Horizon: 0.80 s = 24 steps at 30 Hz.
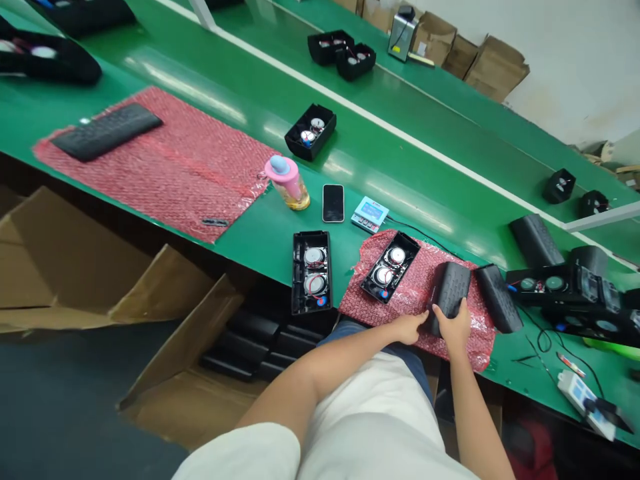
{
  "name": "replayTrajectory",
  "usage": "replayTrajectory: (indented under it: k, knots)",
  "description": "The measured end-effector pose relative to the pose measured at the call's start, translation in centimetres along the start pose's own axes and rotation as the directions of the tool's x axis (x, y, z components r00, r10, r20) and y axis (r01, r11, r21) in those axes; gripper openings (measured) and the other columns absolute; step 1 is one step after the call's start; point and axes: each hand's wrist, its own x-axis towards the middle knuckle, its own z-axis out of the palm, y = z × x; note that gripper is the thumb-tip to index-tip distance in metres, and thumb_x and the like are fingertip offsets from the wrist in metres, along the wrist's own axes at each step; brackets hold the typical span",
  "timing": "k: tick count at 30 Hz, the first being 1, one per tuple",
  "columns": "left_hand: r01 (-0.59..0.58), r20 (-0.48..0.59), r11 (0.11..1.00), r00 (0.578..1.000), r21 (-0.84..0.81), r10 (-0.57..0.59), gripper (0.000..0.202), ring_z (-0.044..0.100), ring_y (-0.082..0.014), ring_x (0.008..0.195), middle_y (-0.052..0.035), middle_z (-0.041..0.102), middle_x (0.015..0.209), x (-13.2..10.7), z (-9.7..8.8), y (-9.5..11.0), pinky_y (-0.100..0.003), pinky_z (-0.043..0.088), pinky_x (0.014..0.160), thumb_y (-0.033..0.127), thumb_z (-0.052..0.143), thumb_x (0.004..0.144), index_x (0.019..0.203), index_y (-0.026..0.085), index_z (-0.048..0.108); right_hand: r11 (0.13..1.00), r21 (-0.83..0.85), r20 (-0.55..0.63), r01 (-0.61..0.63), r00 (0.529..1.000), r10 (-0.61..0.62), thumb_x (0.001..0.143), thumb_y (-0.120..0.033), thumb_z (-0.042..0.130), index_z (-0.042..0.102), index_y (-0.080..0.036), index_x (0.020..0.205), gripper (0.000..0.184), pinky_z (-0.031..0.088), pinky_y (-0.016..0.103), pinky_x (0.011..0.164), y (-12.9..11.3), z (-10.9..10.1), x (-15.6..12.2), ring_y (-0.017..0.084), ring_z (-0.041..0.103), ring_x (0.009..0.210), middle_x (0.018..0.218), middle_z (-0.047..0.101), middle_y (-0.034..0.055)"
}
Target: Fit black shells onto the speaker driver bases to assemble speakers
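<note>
A black speaker housing (449,293) with a textured face lies on a pink bubble-wrap mat (480,333) at the bench's near edge. My right hand (455,327) grips its near end, thumb on the left and fingers along the right side. At the near left corner my left hand (413,328) holds the same housing, its fingertips partly hidden. Left of it on the mat rests an open speaker shell (391,268) showing two round drivers and red wires. A second open shell (312,273) sits farther left on the green bench. Just right of my hands leans another black housing (497,298).
Behind the shells are a small tester (370,214) with a cable, a phone (333,203) and a pink-lidded bottle (289,183). Several speaker parts (565,283) and a power strip (585,403) occupy the right. A cardboard box (170,387) of black parts stands below the bench.
</note>
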Motion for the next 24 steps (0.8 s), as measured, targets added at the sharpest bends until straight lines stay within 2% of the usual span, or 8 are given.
replayTrajectory:
  k: [3,5,13,16,19,21,24]
  knots:
    - [-0.092,0.052,0.993,0.994,-0.079,0.096,0.088,0.044,-0.0210,0.131,-0.0011,0.044,0.142,-0.2,-0.8,-0.8,-0.032,0.033,0.109,-0.002,0.059,0.058,0.140,0.026,0.039,0.999,-0.034,-0.005,-0.019,1.000,0.019,0.065,-0.068,0.060,0.034,0.001,0.140,0.105,0.030,0.048,0.105,-0.1,-0.1,0.0,0.038,0.041,0.125,0.136,0.043,0.0274]
    - [-0.132,0.070,0.983,0.988,-0.125,0.141,0.087,0.043,-0.0177,0.131,0.0012,0.044,0.142,-0.3,-1.3,-1.3,-0.030,0.031,0.110,-0.004,0.057,0.059,0.138,0.028,0.042,0.998,-0.053,0.002,-0.025,1.000,0.025,0.065,-0.068,0.060,0.034,0.000,0.141,0.105,0.030,0.048,0.105,-0.1,0.0,0.0,0.038,0.041,0.126,0.137,0.043,0.0269]
    - [-0.142,0.086,0.975,0.984,-0.171,0.158,0.086,0.048,-0.0171,0.128,0.0038,0.049,0.138,-0.2,-2.0,-1.4,-0.029,0.034,0.108,-0.004,0.056,0.056,0.134,0.032,0.047,0.994,-0.108,0.034,-0.027,0.999,0.031,0.067,-0.065,0.058,0.030,0.000,0.142,0.102,0.030,0.048,0.104,-0.3,0.2,0.0,0.038,0.039,0.126,0.138,0.041,0.0266]
    - [-0.123,0.089,0.984,0.987,-0.125,0.135,0.085,0.060,-0.0207,0.115,0.0015,0.062,0.126,-0.3,-2.3,-1.1,-0.030,0.040,0.101,-0.003,0.059,0.057,0.133,0.033,0.049,0.992,-0.124,0.029,-0.021,0.999,0.025,0.069,-0.063,0.056,0.028,0.002,0.142,0.101,0.029,0.049,0.104,-0.5,0.1,0.2,0.039,0.038,0.127,0.138,0.039,0.0284]
    - [-0.089,0.099,0.994,0.991,-0.068,0.095,0.083,0.069,-0.0231,0.089,-0.0002,0.074,0.101,-0.3,-2.5,-0.9,-0.031,0.047,0.089,0.000,0.063,0.057,0.132,0.033,0.050,0.991,-0.136,0.041,-0.005,0.999,0.011,0.071,-0.062,0.054,0.028,0.003,0.141,0.099,0.029,0.049,0.104,-0.7,-0.1,0.3,0.039,0.037,0.128,0.138,0.038,0.0296]
    - [-0.077,0.103,0.996,0.991,-0.053,0.082,0.082,0.070,-0.0223,0.076,0.0004,0.075,0.089,-0.2,-2.6,-1.0,-0.029,0.049,0.081,0.001,0.066,0.057,0.131,0.032,0.052,0.989,-0.145,0.052,0.003,0.999,0.004,0.072,-0.062,0.053,0.028,0.004,0.140,0.099,0.029,0.050,0.104,-0.6,-0.2,0.2,0.039,0.035,0.129,0.138,0.038,0.0302]
    - [-0.076,0.104,0.995,0.991,-0.061,0.082,0.079,0.068,-0.0207,0.069,0.0019,0.075,0.080,0.1,-2.8,-1.2,-0.026,0.049,0.074,0.003,0.068,0.055,0.128,0.031,0.055,0.987,-0.160,0.060,0.005,0.998,0.005,0.072,-0.063,0.052,0.028,0.005,0.140,0.099,0.029,0.051,0.104,-0.6,-0.3,0.0,0.040,0.034,0.129,0.138,0.037,0.0311]
